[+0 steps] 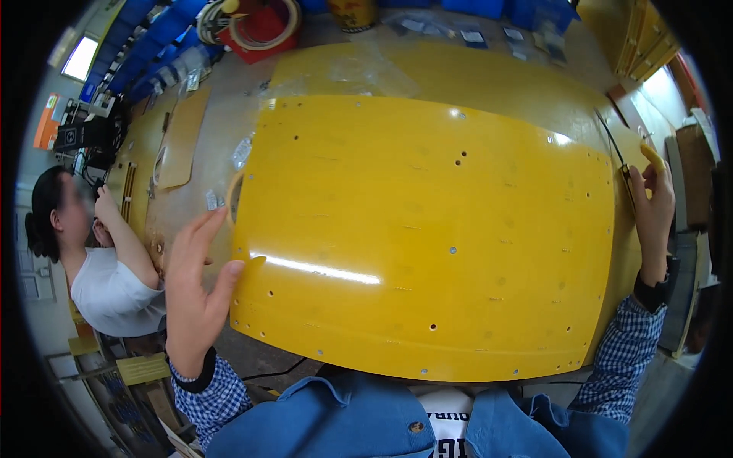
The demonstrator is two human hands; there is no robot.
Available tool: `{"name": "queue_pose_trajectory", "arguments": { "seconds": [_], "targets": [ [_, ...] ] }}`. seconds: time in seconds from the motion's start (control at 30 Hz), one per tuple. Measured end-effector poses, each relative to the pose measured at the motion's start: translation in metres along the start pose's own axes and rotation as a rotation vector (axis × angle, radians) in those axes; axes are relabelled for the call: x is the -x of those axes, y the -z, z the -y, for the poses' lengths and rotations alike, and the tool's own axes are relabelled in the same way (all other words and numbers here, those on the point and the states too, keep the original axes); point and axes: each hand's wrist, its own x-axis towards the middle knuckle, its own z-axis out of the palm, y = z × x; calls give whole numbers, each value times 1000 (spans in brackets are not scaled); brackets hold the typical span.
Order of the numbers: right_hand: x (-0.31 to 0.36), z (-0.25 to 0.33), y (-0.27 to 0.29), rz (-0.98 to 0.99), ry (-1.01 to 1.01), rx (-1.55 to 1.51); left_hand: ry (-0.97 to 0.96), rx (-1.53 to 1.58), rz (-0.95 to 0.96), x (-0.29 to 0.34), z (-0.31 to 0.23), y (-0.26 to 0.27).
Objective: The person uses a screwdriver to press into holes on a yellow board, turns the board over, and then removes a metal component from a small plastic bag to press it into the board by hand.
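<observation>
A large flat yellow panel (pixel 366 198) with drilled holes and small metal fasteners lies on the bench in front of me. My left hand (pixel 197 286) is at the panel's left edge, fingers stretched and thumb apart, holding nothing. Beyond the right edge, my right hand (pixel 653 200) has its thumb and fingers apart; a yellow covering shows on one finger. A slim black tool (pixel 628 185) with a long thin end lies right beside that thumb. Whether the thumb touches it is unclear. Part of a tan ring (pixel 234 200) shows from the panel's left edge.
Another yellow sheet (pixel 489 76) lies behind the panel. Further back stand a red bin (pixel 263 47) with tape rolls, a yellow can (pixel 353 14) and blue bins (pixel 469 6). Small plastic bags lie around. At the left, another person (pixel 114 282) in white works at the bench.
</observation>
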Motion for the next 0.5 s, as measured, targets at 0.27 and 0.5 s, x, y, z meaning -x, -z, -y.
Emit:
{"name": "queue_pose_trajectory", "arguments": {
  "seconds": [0.27, 0.5],
  "targets": [
    [-4, 22, 2, -209, -259, -450, 47, 340, 58, -1, 12, -8],
    [2, 36, 15, -197, -270, -657, 33, 529, 102, -21, -2, -23]
  ]
}}
